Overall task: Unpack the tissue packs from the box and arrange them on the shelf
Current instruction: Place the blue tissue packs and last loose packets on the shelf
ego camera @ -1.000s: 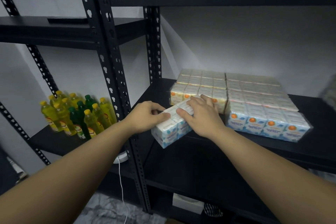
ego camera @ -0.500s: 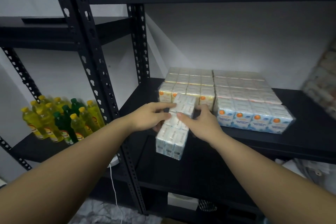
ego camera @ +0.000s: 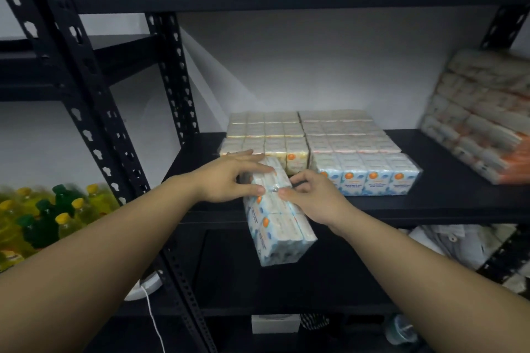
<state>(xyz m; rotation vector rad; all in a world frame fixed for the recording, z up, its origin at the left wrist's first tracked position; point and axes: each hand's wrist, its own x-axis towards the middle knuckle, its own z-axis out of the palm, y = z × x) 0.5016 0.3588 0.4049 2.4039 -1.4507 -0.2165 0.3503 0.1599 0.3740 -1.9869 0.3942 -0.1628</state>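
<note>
- My left hand (ego camera: 229,178) and right hand (ego camera: 314,198) both grip the blue-and-white plastic-wrapped tissue pack (ego camera: 276,218) — thumbs and fingers pinching its upper half.
- I see it tilted over the front lip of the black metal shelf (ego camera: 447,180), its lower end hanging past the edge.
- Flat wrapped tissue bundles (ego camera: 344,146) sit just behind.
- Yellow and green bottles (ego camera: 51,218) — far left.

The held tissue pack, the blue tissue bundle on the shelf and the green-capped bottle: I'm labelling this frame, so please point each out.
Held tissue pack (ego camera: 279,241): head view, on its lower wrapped face.
Blue tissue bundle (ego camera: 370,178): head view, on its front face.
Green-capped bottle (ego camera: 59,190): head view, on its cap.
</note>
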